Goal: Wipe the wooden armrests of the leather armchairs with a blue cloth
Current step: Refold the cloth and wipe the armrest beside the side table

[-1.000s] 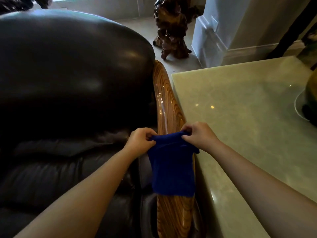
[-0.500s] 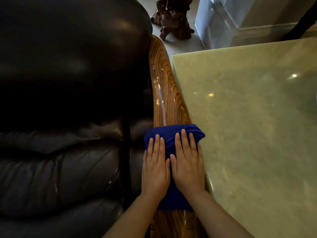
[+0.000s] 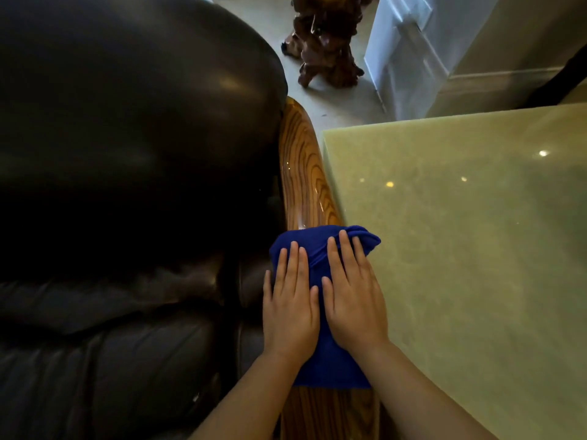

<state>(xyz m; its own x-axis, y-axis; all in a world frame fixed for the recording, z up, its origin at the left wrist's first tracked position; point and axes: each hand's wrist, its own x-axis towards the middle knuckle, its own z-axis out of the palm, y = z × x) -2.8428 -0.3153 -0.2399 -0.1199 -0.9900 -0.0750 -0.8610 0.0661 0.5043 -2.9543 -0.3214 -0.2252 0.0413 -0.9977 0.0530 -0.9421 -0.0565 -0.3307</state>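
A glossy wooden armrest (image 3: 301, 173) runs along the right side of the dark leather armchair (image 3: 127, 122). A blue cloth (image 3: 330, 369) lies draped across the armrest, its far right corner bunched up at the edge. My left hand (image 3: 290, 306) and my right hand (image 3: 352, 300) rest side by side on top of the cloth. Both palms are flat with fingers straight, pressing the cloth onto the wood. The cloth's middle is hidden under my hands.
A pale green stone table (image 3: 460, 233) stands tight against the armrest's right side. Beyond it are a dark carved wooden sculpture (image 3: 324, 42) on the floor and a white cabinet (image 3: 406, 52).
One second ago both hands pinched the cloth's top edge and held it above the armrest. Now the cloth lies on the wood with both palms flat on it.
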